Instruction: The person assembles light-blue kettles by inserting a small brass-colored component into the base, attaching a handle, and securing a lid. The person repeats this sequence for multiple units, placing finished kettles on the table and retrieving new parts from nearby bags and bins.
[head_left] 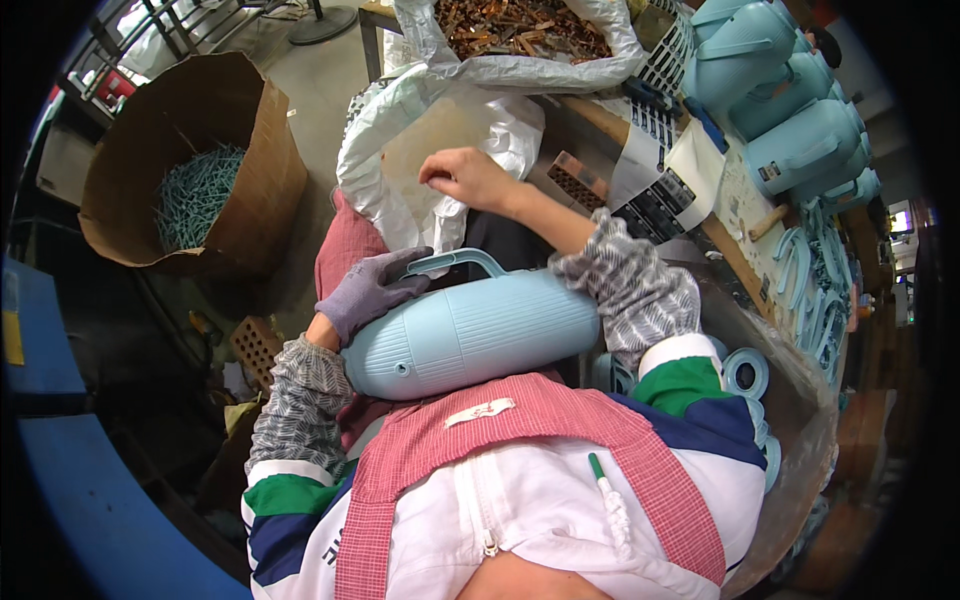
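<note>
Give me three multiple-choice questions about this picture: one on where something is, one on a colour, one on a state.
1. Where does the ribbed jug body lie?
A. Across the person's lap
B. Inside the cardboard drum
C. On the floor

2. What colour is the glove on the left hand?
A. Red
B. Grey-purple
C. Yellow

3. How does the right hand look?
A. Gloved, gripping the handle
B. Bare, fingers in the white plastic bag
C. Flat on the bench

Answers:
1 A: it rests sideways against the pink checked apron.
2 B: the glove on the jug's handle is grey-purple.
3 B: no glove shows, and the fingers pinch down into the bag's opening.
</note>
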